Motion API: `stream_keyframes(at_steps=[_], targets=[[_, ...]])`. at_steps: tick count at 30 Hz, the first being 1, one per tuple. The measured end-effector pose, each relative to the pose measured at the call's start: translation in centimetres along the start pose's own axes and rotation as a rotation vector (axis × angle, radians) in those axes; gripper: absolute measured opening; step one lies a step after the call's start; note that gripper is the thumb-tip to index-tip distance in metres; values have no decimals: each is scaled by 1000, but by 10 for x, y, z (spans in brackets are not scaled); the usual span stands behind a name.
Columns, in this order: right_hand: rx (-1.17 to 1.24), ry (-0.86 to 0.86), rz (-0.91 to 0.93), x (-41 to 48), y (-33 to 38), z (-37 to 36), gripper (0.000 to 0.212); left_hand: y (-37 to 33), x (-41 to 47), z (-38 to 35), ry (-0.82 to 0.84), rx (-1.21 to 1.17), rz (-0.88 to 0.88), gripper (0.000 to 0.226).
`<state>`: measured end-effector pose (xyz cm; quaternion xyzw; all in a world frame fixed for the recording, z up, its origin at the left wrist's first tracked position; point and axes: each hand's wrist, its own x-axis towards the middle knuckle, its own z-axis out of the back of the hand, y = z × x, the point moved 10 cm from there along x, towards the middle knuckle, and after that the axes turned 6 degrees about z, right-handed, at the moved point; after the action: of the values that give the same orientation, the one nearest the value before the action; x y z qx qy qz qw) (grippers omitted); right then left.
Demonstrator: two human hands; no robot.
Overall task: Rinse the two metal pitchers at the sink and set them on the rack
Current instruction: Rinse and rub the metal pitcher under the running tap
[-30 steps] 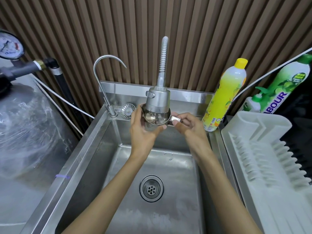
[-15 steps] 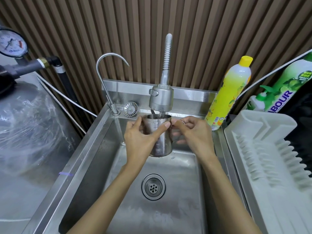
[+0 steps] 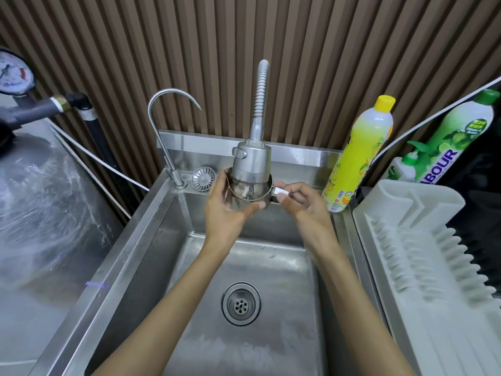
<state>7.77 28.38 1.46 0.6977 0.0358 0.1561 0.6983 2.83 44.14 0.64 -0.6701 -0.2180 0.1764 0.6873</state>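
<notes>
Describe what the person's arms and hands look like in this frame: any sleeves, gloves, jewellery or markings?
Both forearms are bare up to the bottom edge of the frame, with no sleeves in view. The left hand and the right hand wear no gloves. No watch, bracelet or ring shows on the visible parts, and no markings. The fingers show short nails.
</notes>
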Motion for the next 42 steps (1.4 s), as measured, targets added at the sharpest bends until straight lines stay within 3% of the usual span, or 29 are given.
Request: stream_keyframes(at_steps=[3, 6, 12, 16, 19, 21, 24, 26, 30, 34, 38, 42], targets=[[255, 16, -85, -1, -23, -13, 14, -21, -6, 11, -90, 202, -117, 92], [307, 1, -143, -5, -30, -19, 11, -33, -10, 19, -149, 347, -177, 84], [-148, 13, -117, -6, -10, -7, 15, -9, -16, 27, -186, 432, -21, 78], [-593, -59, 55, -1, 22, 8, 20, 10, -19, 14, -75, 376, 70, 46], [-702, -80, 136, -6, 41, 11, 17, 17, -18, 1, 25, 291, 102, 50], [-659, -88, 171, -8, 44, 12, 16, 21, -15, -7, 75, 208, 124, 61], [-475, -80, 125, -6, 29, 15, 11, 20, -9, -11, 77, 54, 102, 58], [-293, -51, 77, -3, 15, 12, 13, 16, -4, -7, 43, 7, 50, 73], [-6, 46, -48, 0, -18, -4, 11, -9, -2, 6, -63, 158, -101, 95], [236, 91, -100, -3, -37, -23, 13, -30, -14, 13, -159, 369, -238, 91], [183, 82, -131, -7, -39, -26, 14, -27, -18, 23, -220, 463, -189, 98], [-2, 17, -148, -10, -28, -12, 17, -5, -15, 26, -174, 490, 4, 86]])
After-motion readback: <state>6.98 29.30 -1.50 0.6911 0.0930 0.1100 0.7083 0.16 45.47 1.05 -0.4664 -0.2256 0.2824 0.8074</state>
